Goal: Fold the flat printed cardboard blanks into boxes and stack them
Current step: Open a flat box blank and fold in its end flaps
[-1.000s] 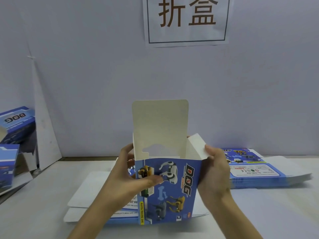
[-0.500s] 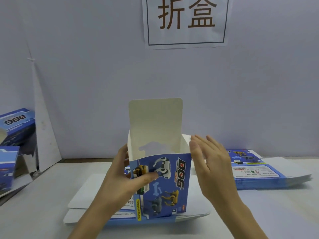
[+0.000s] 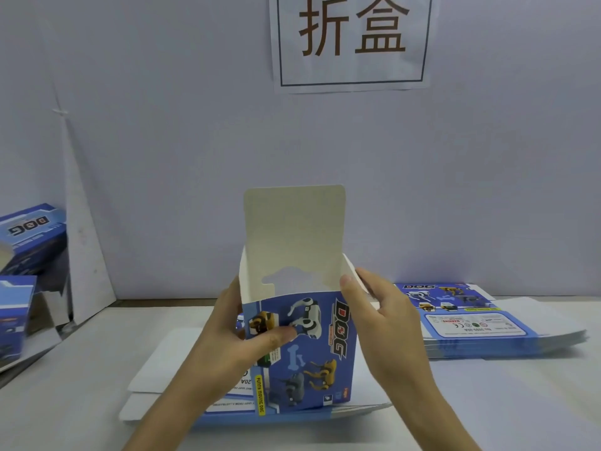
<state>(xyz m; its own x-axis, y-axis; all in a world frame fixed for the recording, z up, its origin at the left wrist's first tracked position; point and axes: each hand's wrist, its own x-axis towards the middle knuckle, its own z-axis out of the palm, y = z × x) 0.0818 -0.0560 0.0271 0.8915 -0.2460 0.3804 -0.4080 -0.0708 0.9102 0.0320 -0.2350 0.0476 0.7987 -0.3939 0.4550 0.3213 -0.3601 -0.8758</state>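
A blue printed "DOG" box (image 3: 309,346) stands upright in front of me, its top open and its tall white lid flap (image 3: 294,229) pointing up at the back. My left hand (image 3: 240,340) grips the box's left side, thumb across the printed front. My right hand (image 3: 380,314) lies against the box's right side with nearly straight fingers, thumb at the top right corner, pressing the side flap. Beneath the box lie flat blanks (image 3: 162,385) on the table. A second pile of flat blanks (image 3: 471,323) lies to the right.
Folded blue boxes (image 3: 29,236) are stacked at the far left beside a leaning white board (image 3: 81,222). A white wall with a paper sign (image 3: 353,40) closes the back of the white table (image 3: 487,402).
The box has stayed upright and shifted slightly left. My right hand let go of the right side flap, opened, and now lies flat against the box's right side at the top corner.
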